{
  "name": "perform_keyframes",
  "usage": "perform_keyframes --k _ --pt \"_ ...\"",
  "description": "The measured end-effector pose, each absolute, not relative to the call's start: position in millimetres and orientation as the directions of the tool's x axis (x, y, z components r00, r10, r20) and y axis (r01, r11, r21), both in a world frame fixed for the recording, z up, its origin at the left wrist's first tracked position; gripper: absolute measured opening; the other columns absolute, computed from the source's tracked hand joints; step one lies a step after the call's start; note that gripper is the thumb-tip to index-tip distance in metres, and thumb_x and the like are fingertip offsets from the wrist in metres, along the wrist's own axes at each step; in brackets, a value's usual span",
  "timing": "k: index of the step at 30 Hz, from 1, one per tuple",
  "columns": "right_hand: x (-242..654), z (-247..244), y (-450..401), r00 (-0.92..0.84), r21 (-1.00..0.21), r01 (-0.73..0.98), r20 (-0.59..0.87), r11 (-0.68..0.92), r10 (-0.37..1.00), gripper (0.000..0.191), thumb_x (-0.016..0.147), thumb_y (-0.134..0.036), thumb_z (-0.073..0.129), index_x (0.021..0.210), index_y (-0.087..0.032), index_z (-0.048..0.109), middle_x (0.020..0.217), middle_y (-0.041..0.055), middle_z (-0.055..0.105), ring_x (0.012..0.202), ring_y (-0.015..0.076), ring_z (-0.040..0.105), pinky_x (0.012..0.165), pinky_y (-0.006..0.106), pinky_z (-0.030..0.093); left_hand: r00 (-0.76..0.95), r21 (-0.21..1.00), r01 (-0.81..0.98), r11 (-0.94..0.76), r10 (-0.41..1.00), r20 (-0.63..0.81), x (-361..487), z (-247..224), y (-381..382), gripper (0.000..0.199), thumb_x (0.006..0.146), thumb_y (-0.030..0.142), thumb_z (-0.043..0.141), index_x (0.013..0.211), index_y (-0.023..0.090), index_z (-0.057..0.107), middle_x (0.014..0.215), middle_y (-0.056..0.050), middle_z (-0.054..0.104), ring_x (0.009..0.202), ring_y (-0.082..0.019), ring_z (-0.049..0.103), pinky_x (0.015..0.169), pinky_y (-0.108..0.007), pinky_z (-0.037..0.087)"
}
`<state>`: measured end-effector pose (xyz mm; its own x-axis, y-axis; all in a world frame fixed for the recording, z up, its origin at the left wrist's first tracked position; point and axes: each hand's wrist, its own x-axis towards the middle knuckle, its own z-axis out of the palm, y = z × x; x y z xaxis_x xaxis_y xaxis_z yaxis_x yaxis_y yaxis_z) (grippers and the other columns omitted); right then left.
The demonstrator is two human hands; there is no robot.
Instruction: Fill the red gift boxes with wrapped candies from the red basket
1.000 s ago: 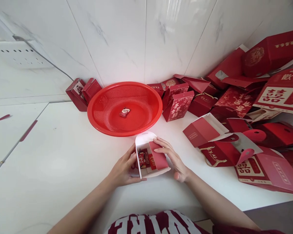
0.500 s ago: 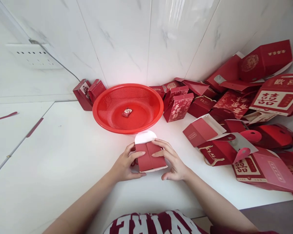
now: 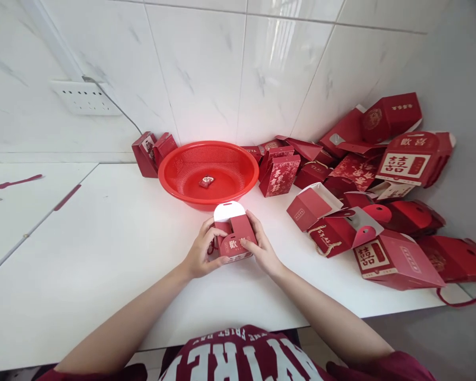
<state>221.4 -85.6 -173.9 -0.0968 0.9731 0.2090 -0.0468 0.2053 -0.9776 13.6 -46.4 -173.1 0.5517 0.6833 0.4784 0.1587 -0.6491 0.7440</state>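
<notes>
A small red paper gift box (image 3: 244, 228) is between my two hands, just in front of the red plastic basket. Its white-lined back flap (image 3: 228, 211) stands up, while the rounded front flap with pale characters (image 3: 233, 242) lies folded over the top. My left hand (image 3: 203, 251) grips the left side, with fingers at the top opening. My right hand (image 3: 265, 246) clasps the right side, its thumb pressing near the printed flap. A dark red cord loop (image 3: 211, 247) shows beside my left fingers. The box's underside is hidden.
The red perforated basket (image 3: 208, 198) holds one small wrapped piece (image 3: 206, 181). Two slim red boxes (image 3: 145, 156) stand left of it. Many red gift boxes (image 3: 396, 264) crowd the right side. A wall socket (image 3: 85, 98) with a grey cable is behind.
The printed front flap has come up and over the top of the box. My right fingers have moved from the top to its side. The view has tilted slightly.
</notes>
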Motion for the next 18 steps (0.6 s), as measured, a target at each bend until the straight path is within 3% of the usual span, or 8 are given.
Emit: perform_keyframes --k 3,7,11,15,18 --pt "220 -172 -88 -0.076 -0.979 -0.085 0.191 0.184 0.979 0.072 0.089 -0.033 0.06 0.153 -0.029 0.026 0.16 0.0043 0.029 0.145 0.0237 0.032 0.118 0.042 0.033 0.493 0.771 0.161 -0.616 0.727 0.478 18 -169 -56 0.044 0.08 0.043 0.068 0.114 0.02 0.053 0.138 -0.015 0.039 0.118 -0.032 0.05 0.089 -0.046 0.05" --pt "219 -170 -93 -0.122 -0.977 -0.113 0.192 0.179 0.974 0.071 0.089 -0.036 0.063 0.151 -0.029 0.028 0.157 0.0057 0.033 0.143 0.0236 0.035 0.118 0.042 0.034 0.498 0.753 0.15 -0.641 0.707 0.502 12 -167 -58 0.07 0.074 0.041 0.074 0.135 0.022 0.044 0.14 -0.016 0.037 0.129 -0.035 0.042 0.102 -0.052 0.043" --pt "224 -168 -95 -0.171 -0.975 -0.079 0.217 0.206 0.961 0.058 0.097 -0.041 0.052 0.15 -0.033 0.03 0.158 0.0052 0.032 0.142 0.0238 0.038 0.116 0.045 0.035 0.559 0.747 0.141 -0.65 0.675 0.481 -1 -165 -53 0.078 0.078 0.042 0.071 0.145 0.023 0.036 0.145 -0.017 0.033 0.135 -0.037 0.036 0.111 -0.056 0.034" --pt "243 -146 -80 -0.131 -0.886 0.152 0.422 0.439 0.897 0.043 0.1 -0.04 0.044 0.142 -0.031 0.043 0.159 0.0057 0.03 0.148 0.0263 0.027 0.119 0.051 0.026 0.638 0.756 0.144 -0.639 0.643 0.423 -11 -163 -50 0.079 0.083 0.047 0.064 0.15 0.023 0.032 0.15 -0.018 0.029 0.139 -0.039 0.032 0.113 -0.059 0.031" --pt "257 -109 -53 -0.157 -0.702 0.366 0.6 0.61 0.784 0.035 0.096 -0.031 0.054 0.131 -0.03 0.051 0.151 0.0085 0.041 0.14 0.0283 0.039 0.115 0.053 0.033 0.687 0.758 0.182 -0.626 0.632 0.358 -14 -162 -48 0.08 0.082 0.054 0.063 0.15 0.024 0.034 0.152 -0.018 0.029 0.139 -0.04 0.033 0.111 -0.058 0.034"
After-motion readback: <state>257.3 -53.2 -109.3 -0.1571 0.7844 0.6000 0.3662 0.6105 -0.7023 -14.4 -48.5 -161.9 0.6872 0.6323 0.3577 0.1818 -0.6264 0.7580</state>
